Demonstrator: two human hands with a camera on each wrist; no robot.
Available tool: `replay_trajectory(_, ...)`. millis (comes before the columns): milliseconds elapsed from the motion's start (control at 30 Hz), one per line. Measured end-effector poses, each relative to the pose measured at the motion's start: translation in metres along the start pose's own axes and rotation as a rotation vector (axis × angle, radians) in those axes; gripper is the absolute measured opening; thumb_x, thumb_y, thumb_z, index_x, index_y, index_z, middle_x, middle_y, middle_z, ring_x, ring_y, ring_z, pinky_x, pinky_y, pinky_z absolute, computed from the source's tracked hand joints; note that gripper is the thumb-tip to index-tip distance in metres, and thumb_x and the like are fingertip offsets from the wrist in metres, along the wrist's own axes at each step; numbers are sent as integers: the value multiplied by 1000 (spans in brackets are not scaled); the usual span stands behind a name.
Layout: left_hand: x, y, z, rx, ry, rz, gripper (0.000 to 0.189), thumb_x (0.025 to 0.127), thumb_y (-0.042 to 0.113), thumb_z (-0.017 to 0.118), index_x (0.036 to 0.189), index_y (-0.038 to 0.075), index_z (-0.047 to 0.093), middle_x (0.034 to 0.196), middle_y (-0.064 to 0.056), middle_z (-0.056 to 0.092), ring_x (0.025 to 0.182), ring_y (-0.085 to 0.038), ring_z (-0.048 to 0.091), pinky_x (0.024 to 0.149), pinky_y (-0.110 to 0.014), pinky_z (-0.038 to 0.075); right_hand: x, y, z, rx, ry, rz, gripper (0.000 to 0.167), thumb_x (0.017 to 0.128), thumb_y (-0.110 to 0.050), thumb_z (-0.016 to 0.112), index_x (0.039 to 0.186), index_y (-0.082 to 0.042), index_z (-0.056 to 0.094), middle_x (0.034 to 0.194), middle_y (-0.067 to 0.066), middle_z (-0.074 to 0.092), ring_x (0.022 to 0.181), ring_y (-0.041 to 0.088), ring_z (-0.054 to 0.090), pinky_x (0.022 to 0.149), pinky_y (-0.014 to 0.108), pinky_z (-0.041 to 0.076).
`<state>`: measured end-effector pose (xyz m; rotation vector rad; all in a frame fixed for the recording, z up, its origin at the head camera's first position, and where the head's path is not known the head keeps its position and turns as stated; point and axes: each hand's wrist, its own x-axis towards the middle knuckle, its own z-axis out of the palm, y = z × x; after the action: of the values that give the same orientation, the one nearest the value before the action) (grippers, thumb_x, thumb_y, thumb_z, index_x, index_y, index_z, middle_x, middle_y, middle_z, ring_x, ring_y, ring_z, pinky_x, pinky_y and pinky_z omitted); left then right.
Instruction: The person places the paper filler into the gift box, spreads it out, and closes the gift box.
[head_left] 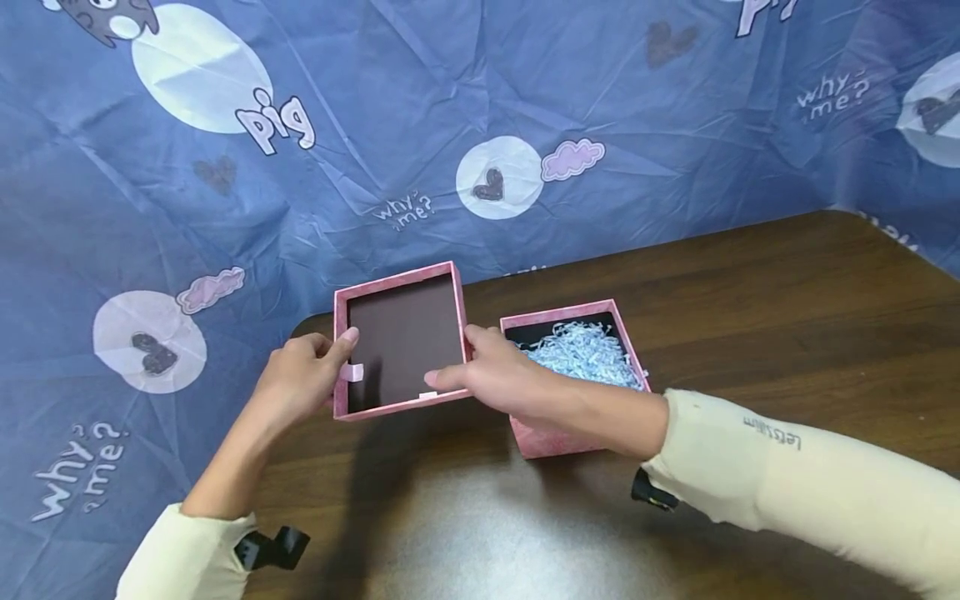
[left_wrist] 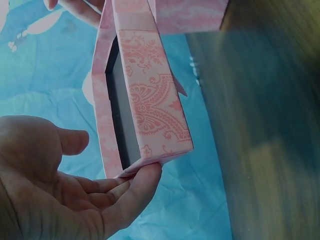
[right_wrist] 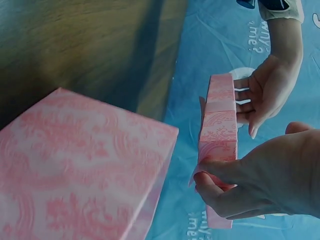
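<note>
A pink patterned box lid (head_left: 405, 337) is held up off the table, its dark inside facing the head camera. My right hand (head_left: 506, 371) grips its right side near the lower corner, thumb inside the rim. At the opposite side, my left hand (head_left: 300, 375) touches the lid with its fingers; in the left wrist view its thumb stands apart from the lid. A small pale tab (head_left: 352, 372) shows at the left rim. To the right, the matching pink box (head_left: 543, 437) stands on the table with pale blue shredded paper (head_left: 588, 354) inside, partly hidden by my right forearm.
The brown wooden table (head_left: 750, 333) extends to the right behind the box. A blue printed cloth (head_left: 390, 100) hangs along the back and left side, close to the lid. Black straps with small devices (head_left: 273, 548) sit at both wrists.
</note>
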<state>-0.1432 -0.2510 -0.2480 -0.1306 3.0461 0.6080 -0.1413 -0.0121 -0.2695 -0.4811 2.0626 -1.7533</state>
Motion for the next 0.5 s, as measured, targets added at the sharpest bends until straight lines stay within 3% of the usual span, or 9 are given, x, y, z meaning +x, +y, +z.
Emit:
replay_trajectory(233, -5, 18, 1, -46, 30, 18, 66, 98, 57, 38, 101, -3, 64, 85, -16, 63, 80, -30, 56, 64, -36, 41, -9, -1, -18, -30, -1, 6, 43, 89, -15, 64, 127, 1, 52, 120, 12, 61, 108, 23, 57, 98, 40, 42)
replay_trajectory(500, -6, 49, 13, -123, 25, 50, 58, 98, 53, 44, 104, -2, 62, 80, -12, 62, 74, -25, 59, 63, -34, 43, -30, -6, -55, -87, 22, 40, 49, 90, -21, 64, 131, 0, 48, 122, 14, 57, 113, 28, 55, 102, 45, 39)
